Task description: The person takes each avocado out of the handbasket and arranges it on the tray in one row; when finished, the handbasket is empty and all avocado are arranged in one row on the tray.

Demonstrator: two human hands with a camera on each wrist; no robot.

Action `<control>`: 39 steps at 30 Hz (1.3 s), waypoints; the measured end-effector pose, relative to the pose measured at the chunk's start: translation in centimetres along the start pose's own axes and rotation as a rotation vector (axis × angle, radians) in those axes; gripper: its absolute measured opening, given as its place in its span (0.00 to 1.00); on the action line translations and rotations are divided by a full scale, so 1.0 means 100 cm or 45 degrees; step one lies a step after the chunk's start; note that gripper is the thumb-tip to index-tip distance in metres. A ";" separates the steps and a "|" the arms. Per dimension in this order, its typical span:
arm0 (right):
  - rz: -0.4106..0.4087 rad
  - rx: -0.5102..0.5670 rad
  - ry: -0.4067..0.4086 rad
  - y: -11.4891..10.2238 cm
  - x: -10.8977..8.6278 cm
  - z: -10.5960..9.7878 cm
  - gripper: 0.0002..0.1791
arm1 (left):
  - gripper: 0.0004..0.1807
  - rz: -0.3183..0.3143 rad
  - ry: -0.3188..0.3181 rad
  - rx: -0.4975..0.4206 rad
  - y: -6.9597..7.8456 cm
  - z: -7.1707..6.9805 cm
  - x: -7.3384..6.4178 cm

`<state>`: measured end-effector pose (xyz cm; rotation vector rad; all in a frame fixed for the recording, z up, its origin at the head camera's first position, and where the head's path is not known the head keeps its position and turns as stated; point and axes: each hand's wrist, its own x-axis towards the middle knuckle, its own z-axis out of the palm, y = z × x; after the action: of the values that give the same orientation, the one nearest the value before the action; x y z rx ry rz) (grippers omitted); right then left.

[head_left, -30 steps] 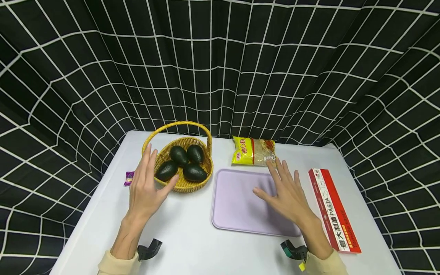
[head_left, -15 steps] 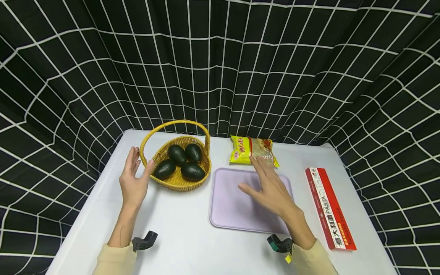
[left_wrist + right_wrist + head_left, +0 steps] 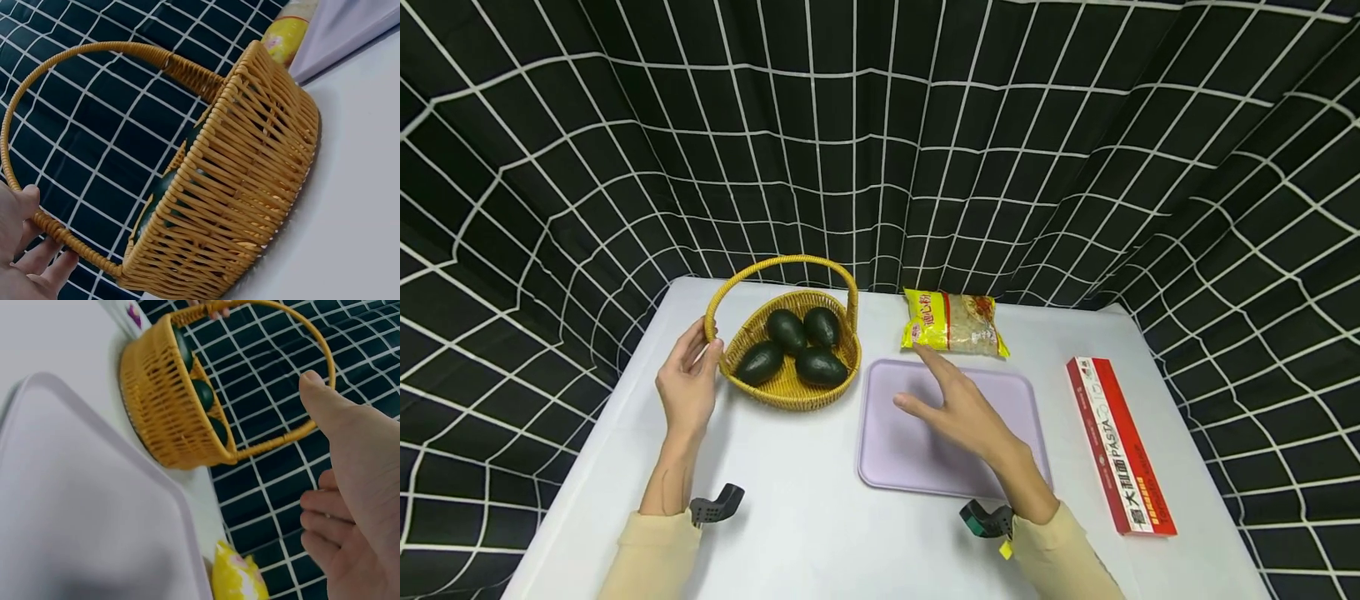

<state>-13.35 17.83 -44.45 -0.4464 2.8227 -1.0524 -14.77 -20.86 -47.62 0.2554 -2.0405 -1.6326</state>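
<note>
A yellow wicker basket [image 3: 790,400] with a tall arched handle stands at the back left, holding several dark green avocados [image 3: 820,367]. My left hand [image 3: 688,387] is at the left foot of the handle. In the left wrist view its thumb lies on one side of the handle [image 3: 94,257] and its fingers curl round the other. My right hand [image 3: 962,412] hovers over a pale purple tray [image 3: 880,467], fingers stretched and thumb apart, holding nothing. In the right wrist view that hand overlaps the basket's handle, with the basket farther off.
A yellow bag of pasta [image 3: 955,323] lies behind the tray. At the right is a long red and white pasta box [image 3: 1120,446]. A small purple packet [image 3: 134,314] shows beyond the basket in the right wrist view. A black gridded curtain [image 3: 880,150] surrounds the white table.
My left hand has moved left, from in front of the basket to its handle, and taken hold there. My right hand has shifted left over the tray.
</note>
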 end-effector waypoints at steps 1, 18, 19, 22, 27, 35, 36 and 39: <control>-0.016 0.023 0.006 -0.001 0.002 0.002 0.50 | 0.25 -0.010 0.005 0.005 -0.002 0.000 0.001; -0.186 0.218 -0.008 -0.020 0.028 0.038 0.38 | 0.19 0.018 0.025 -0.009 -0.010 0.003 0.007; -0.197 0.214 -0.016 -0.022 0.030 0.040 0.38 | 0.19 0.020 0.026 -0.004 -0.010 0.003 0.007; -0.232 0.227 -0.036 -0.029 0.039 0.047 0.36 | 0.19 0.032 0.038 -0.011 -0.010 0.003 0.007; -0.215 0.335 -0.062 -0.036 0.056 0.058 0.35 | 0.19 0.058 0.038 0.009 -0.013 0.003 0.008; -0.166 0.452 -0.063 -0.036 0.072 0.071 0.37 | 0.18 0.068 0.040 -0.008 -0.017 0.005 0.008; -0.166 0.459 -0.062 -0.036 0.074 0.072 0.37 | 0.18 0.072 0.041 -0.007 -0.018 0.006 0.008; -0.180 0.460 -0.067 -0.038 0.078 0.075 0.38 | 0.18 0.081 0.048 0.001 -0.017 0.005 0.008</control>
<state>-18.48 8.06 -47.54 -0.6282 2.5061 -1.5140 -15.97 -21.24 -49.12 0.2182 -2.0010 -1.5770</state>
